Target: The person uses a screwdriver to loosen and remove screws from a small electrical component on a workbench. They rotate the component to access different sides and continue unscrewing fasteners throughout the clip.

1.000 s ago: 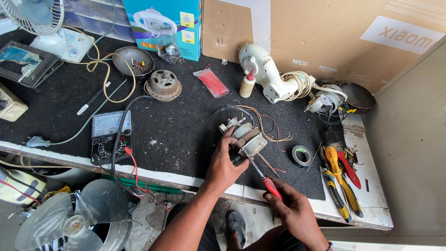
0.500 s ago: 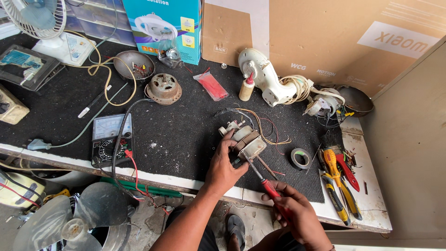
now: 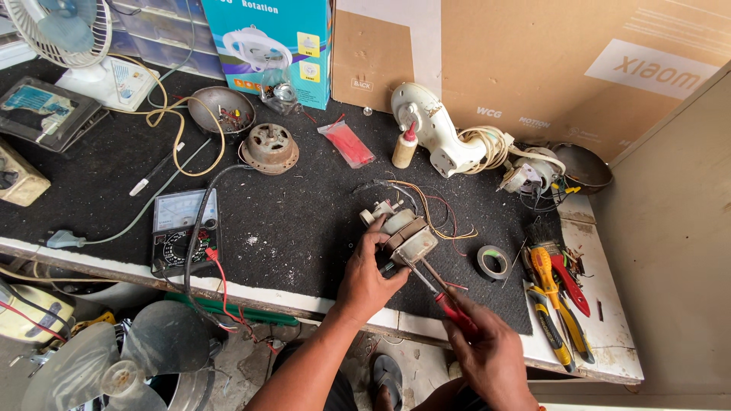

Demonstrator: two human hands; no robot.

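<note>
Small grey-and-brown fan motor [image 3: 402, 232] beside black tape roll [image 3: 493, 261] | left hand [image 3: 368, 278] fingers clasp motor | right hand [image 3: 487, 352] grips red-handled screwdriver [image 3: 442, 291], tip at motor | casing still assembled, wires attached

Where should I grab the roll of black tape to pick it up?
The roll of black tape lies flat on the black mat, hole facing up, just right of the right hand. Come from above and pinch its rim, one finger inside the hole and your thumb outside. Probably easiest from the near side, since tools crowd its right.
</note>
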